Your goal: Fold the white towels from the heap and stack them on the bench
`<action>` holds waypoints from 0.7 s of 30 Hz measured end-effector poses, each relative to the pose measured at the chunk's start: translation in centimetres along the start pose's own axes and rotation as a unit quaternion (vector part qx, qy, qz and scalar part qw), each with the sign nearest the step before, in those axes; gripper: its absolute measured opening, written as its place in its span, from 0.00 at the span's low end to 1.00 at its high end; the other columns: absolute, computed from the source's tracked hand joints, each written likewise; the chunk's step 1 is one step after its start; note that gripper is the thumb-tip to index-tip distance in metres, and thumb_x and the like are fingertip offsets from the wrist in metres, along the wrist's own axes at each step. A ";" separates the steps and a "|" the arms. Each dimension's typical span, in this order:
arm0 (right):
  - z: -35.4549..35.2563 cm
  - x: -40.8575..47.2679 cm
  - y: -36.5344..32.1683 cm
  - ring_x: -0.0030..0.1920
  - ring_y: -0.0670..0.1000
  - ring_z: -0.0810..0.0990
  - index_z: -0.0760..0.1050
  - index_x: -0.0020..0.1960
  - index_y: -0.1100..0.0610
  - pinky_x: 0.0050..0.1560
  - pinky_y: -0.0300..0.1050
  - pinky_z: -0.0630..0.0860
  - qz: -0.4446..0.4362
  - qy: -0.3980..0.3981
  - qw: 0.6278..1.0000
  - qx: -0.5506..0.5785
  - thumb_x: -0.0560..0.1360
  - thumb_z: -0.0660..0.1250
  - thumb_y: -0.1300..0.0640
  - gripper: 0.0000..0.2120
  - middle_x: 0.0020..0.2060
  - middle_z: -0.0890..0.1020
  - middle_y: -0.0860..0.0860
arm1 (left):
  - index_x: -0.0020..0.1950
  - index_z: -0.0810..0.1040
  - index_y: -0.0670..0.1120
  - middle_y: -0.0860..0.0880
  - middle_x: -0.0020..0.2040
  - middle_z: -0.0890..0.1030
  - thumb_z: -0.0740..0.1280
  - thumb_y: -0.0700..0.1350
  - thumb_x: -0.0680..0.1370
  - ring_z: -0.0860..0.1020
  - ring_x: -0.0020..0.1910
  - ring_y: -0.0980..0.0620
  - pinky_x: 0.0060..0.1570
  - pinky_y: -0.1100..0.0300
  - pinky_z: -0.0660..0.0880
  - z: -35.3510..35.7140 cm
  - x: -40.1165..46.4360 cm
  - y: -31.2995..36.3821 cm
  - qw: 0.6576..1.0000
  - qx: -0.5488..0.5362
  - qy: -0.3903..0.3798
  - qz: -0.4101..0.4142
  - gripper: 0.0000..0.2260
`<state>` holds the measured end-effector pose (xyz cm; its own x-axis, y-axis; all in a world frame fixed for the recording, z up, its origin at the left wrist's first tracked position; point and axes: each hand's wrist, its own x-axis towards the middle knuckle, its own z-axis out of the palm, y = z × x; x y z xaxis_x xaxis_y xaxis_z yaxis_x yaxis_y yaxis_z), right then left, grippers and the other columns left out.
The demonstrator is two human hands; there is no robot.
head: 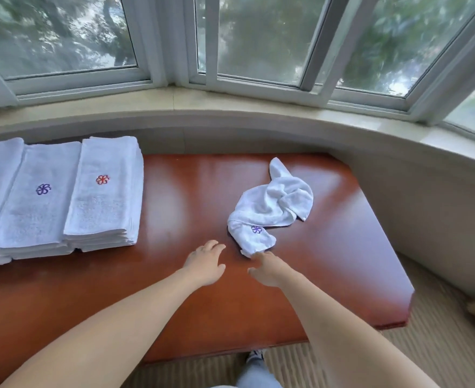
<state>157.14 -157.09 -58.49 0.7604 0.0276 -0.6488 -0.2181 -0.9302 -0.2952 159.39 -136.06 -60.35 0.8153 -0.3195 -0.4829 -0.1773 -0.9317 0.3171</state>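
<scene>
One crumpled white towel [272, 208] with a purple flower mark lies on the red-brown wooden bench [191, 191], right of centre. My right hand [267, 268] reaches to the towel's near corner, fingertips at its edge; whether they pinch it is unclear. My left hand [205, 261] hovers over the bench just left of the towel, fingers straight and spread, holding nothing. On the bench's left stand stacks of folded white towels [104, 191], each top towel bearing an orange or purple flower mark.
A curved stone window sill [230, 113] and bay windows run behind the bench. Beige carpet [440, 345] lies to the right and front of the bench. My shoe [254, 355] shows below the bench's near edge.
</scene>
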 end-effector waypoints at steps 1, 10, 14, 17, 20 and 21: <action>-0.9 1.0 1.7 0.72 0.58 0.71 0.68 0.77 0.48 0.68 0.49 0.71 -0.004 -0.008 1.000 0.008 0.79 0.64 0.46 0.27 0.75 0.68 0.53 | 0.82 0.58 0.52 0.50 0.83 0.56 0.61 0.54 0.82 0.62 0.79 0.45 0.75 0.48 0.63 0.1 1.2 1.3 1.000 0.005 -0.009 -0.010 0.29; -6.5 9.9 14.2 0.67 0.59 0.76 0.69 0.75 0.53 0.66 0.51 0.74 0.008 -0.083 0.996 0.023 0.81 0.62 0.47 0.24 0.72 0.71 0.55 | 0.81 0.62 0.51 0.51 0.82 0.58 0.62 0.52 0.81 0.66 0.75 0.43 0.71 0.48 0.68 1.4 11.2 10.7 0.994 -0.031 -0.054 -0.086 0.28; -7.9 13.1 16.2 0.65 0.58 0.78 0.66 0.78 0.52 0.63 0.50 0.77 0.020 -0.084 0.993 0.080 0.80 0.64 0.50 0.27 0.74 0.68 0.55 | 0.81 0.61 0.52 0.52 0.82 0.57 0.62 0.52 0.82 0.65 0.76 0.44 0.70 0.48 0.69 2.4 14.5 12.3 0.991 -0.031 -0.074 -0.108 0.28; -8.8 15.4 17.3 0.61 0.57 0.80 0.64 0.79 0.52 0.57 0.50 0.78 0.051 -0.052 0.984 0.164 0.79 0.64 0.51 0.29 0.73 0.70 0.55 | 0.82 0.59 0.51 0.51 0.81 0.58 0.64 0.49 0.81 0.63 0.77 0.45 0.68 0.48 0.71 2.5 16.8 12.8 0.991 -0.034 -0.060 -0.118 0.30; -9.4 18.3 18.1 0.64 0.57 0.77 0.62 0.79 0.54 0.58 0.50 0.75 0.107 0.012 0.949 0.297 0.79 0.65 0.52 0.30 0.70 0.74 0.55 | 0.81 0.58 0.50 0.51 0.81 0.60 0.64 0.43 0.81 0.62 0.77 0.47 0.69 0.52 0.69 2.3 19.3 12.8 0.993 -0.011 -0.009 -0.115 0.30; -9.5 19.3 18.3 0.63 0.57 0.77 0.62 0.79 0.55 0.58 0.51 0.75 0.132 0.021 0.929 0.344 0.79 0.66 0.51 0.30 0.69 0.75 0.54 | 0.81 0.58 0.50 0.51 0.81 0.60 0.64 0.41 0.81 0.61 0.78 0.48 0.71 0.53 0.67 2.2 20.1 12.7 0.994 0.012 0.006 -0.110 0.30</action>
<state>173.58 -177.07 -69.77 0.6452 -0.1955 -0.7386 -0.7286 -0.4483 -0.5178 172.32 -154.68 -67.85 0.8425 -0.1062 -0.5281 -0.0074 -0.9826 0.1858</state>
